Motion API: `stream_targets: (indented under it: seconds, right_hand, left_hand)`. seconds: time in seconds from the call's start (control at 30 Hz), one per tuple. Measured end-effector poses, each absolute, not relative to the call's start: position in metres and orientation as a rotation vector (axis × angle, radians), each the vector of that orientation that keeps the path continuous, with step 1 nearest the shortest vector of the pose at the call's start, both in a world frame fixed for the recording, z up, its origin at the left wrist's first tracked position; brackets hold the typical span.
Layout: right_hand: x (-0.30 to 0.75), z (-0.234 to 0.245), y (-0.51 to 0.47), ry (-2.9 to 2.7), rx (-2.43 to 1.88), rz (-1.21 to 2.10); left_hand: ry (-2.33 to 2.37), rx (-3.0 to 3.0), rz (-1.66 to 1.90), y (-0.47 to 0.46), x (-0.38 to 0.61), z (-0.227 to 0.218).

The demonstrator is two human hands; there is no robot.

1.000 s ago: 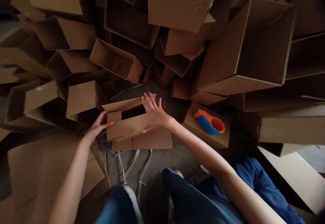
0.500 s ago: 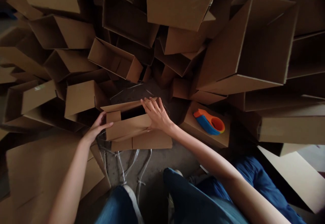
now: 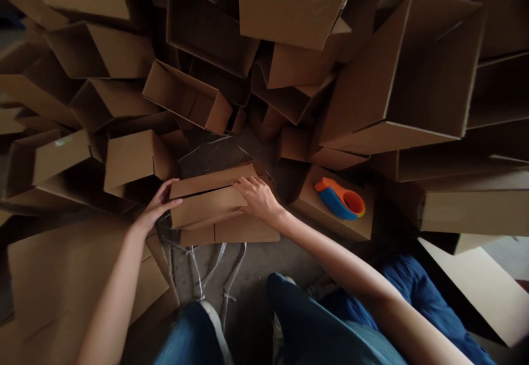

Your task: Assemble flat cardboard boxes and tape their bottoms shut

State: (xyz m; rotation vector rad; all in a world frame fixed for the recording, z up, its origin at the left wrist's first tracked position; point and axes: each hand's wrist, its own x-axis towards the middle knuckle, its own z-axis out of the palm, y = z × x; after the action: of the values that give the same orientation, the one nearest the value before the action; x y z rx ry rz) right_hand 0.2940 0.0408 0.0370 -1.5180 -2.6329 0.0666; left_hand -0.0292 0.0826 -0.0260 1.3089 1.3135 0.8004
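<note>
A small brown cardboard box (image 3: 206,202) stands on the floor in front of my knees, its top flaps folded down and nearly closed. My left hand (image 3: 157,208) grips its left end, thumb over the top edge. My right hand (image 3: 258,197) lies on the right end of the top flaps, fingers stretched along the cardboard and pressing them down. An orange and blue tape dispenser (image 3: 341,198) rests on a flat box (image 3: 330,213) just right of my right hand.
Open, empty cardboard boxes (image 3: 413,73) are piled high all around the far side and both flanks. Flat cardboard sheets (image 3: 78,282) lie at the lower left. Loose plastic strapping (image 3: 215,266) trails on the concrete floor by my shoes.
The far flap of the small box has been folded down, closing the dark opening. My right hand slid down and toward me onto the flaps. My left hand stayed at the left end.
</note>
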Motion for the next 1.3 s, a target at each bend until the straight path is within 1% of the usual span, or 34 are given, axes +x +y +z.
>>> stream_targets:
  seconds: [0.4, 0.57, 0.77, 1.03, 1.2, 1.3]
  right_hand:
    - [0.300, 0.051, 0.055, -2.590, -1.537, 0.290]
    - [0.297, 0.053, 0.064, -2.575, -1.600, 0.308]
    - [0.280, 0.060, 0.075, -2.617, -1.694, 0.247]
    - [0.269, 0.073, 0.082, -2.668, -1.814, 0.224]
    - [0.262, 0.073, 0.082, -2.675, -1.845, 0.217]
    - [0.257, 0.072, 0.081, -2.664, -1.838, 0.163]
  left_hand:
    - [1.318, 1.424, 0.854, 0.080, -0.031, -0.037]
    - [1.303, 1.484, 0.919, 0.079, -0.031, -0.048]
    - [1.242, 1.571, 0.948, 0.077, -0.033, -0.053]
    - [1.242, 1.527, 0.897, 0.075, -0.033, -0.049]
    - [1.187, 1.238, 0.882, 0.073, -0.030, -0.038]
    - [1.170, 1.235, 0.822, 0.073, -0.034, -0.031]
